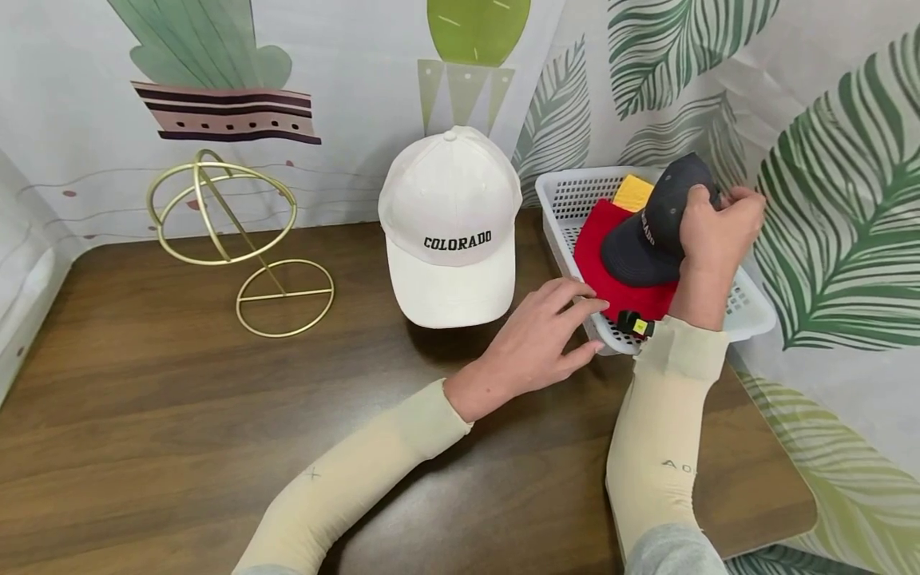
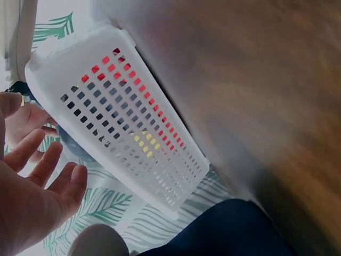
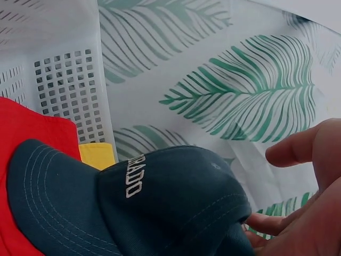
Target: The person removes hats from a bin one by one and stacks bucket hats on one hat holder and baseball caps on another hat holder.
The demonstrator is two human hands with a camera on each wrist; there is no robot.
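My right hand [image 1: 721,228] holds a dark navy cap [image 1: 664,220] by its back edge, above a white perforated basket [image 1: 564,196]. In the right wrist view, curled fingers [image 3: 266,223] meet the cap's rear rim, while the thumb stands apart from the fabric. The navy cap tilts, its brim low over a red cloth [image 1: 625,299]. Fingers spread, my left hand [image 1: 535,343] hovers at the basket's near left corner and holds nothing. To its upper left, a white cap [image 1: 451,231] lettered COLORADO faces forward; whatever supports it is hidden.
A gold wire stand [image 1: 283,297] with an open round top stands at the left of the brown wooden table [image 1: 144,415]. A yellow cloth [image 1: 633,193] lies in the back of the basket. Leaf-patterned fabric [image 1: 848,200] hangs close behind and right.
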